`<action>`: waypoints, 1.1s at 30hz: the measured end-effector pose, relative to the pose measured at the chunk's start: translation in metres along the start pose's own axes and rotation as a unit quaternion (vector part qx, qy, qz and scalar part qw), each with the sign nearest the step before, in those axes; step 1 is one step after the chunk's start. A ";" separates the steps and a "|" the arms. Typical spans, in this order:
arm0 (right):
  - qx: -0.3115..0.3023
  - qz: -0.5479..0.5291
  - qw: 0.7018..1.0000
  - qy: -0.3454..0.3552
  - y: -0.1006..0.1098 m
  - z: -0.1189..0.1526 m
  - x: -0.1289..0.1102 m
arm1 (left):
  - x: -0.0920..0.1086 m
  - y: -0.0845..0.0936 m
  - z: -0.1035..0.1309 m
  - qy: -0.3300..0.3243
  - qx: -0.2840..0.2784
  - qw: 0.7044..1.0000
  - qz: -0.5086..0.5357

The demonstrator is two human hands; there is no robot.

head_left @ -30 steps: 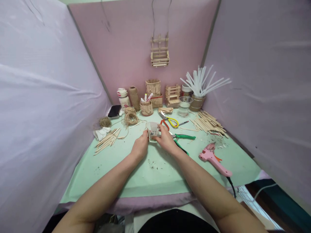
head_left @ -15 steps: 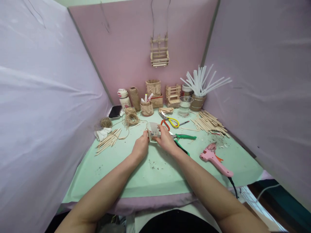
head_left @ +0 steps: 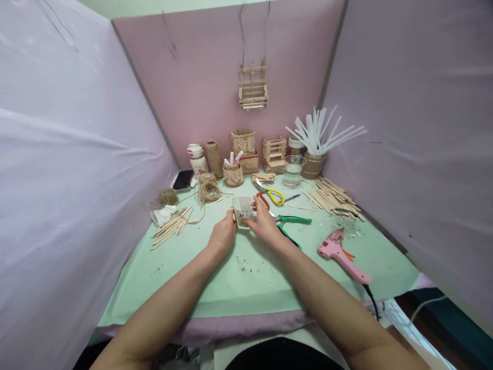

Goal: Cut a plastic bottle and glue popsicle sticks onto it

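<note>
A small translucent cup (head_left: 244,208) with printed marks is held over the middle of the green-covered table (head_left: 215,293). My left hand (head_left: 224,231) grips its left side, and my right hand (head_left: 264,223) has its fingers closed round the right side. Just right of my right hand lie green-handled pliers (head_left: 295,219). Behind them are yellow-handled scissors (head_left: 275,196) and a red-handled tool (head_left: 264,201). A strand of twine rises near the cup's left edge.
At the right are a pink glue gun (head_left: 342,257) and spread wooden sticks (head_left: 333,198). Another stick pile (head_left: 173,226) and twine coils (head_left: 208,189) lie left. A water cup (head_left: 294,172), glue-stick pot (head_left: 314,165) and stick-made holders (head_left: 233,174) line the back.
The cup has tilted slightly, so its upper rim and side look different. Both hands keep their hold. The whole view has shifted a little.
</note>
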State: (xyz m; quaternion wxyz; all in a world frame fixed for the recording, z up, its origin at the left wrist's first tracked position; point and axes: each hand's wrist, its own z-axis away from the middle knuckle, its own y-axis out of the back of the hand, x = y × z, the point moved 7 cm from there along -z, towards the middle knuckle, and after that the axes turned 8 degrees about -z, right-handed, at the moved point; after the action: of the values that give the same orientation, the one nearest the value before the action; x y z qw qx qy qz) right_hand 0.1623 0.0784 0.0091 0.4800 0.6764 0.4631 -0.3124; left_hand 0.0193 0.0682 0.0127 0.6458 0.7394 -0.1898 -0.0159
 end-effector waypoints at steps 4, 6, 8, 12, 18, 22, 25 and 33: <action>-0.001 -0.010 1.000 0.005 0.001 -0.001 0.002 | 0.000 0.001 0.000 0.004 -0.006 1.000 0.009; -0.004 -0.010 1.000 -0.001 0.001 -0.001 0.003 | 0.000 0.001 0.000 0.009 -0.009 1.000 0.011; -0.006 -0.014 1.000 -0.011 0.002 -0.002 0.005 | 0.000 0.001 0.000 0.012 -0.011 1.000 0.014; -0.008 -0.028 0.999 -0.022 0.002 -0.004 0.008 | 0.000 0.002 0.001 0.010 -0.013 1.000 0.020; -0.002 -0.038 0.999 -0.021 0.002 -0.004 0.009 | -0.001 0.003 0.001 0.015 -0.020 0.999 0.024; -0.004 -0.033 0.999 -0.020 0.002 -0.004 0.009 | 0.000 0.004 0.001 0.010 -0.012 1.000 0.026; -0.002 -0.031 0.999 -0.022 0.002 -0.004 0.009 | 0.001 0.005 0.001 0.009 -0.012 1.000 0.025; 0.004 -0.041 0.999 -0.008 0.003 -0.003 0.008 | 0.002 0.005 0.000 0.011 -0.016 1.000 0.012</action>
State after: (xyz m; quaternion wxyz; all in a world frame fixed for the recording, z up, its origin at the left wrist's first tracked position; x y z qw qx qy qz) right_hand 0.1680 0.0836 0.0038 0.4677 0.6566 0.4848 -0.3392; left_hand 0.0197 0.0668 0.0180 0.6598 0.7268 -0.1911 -0.0030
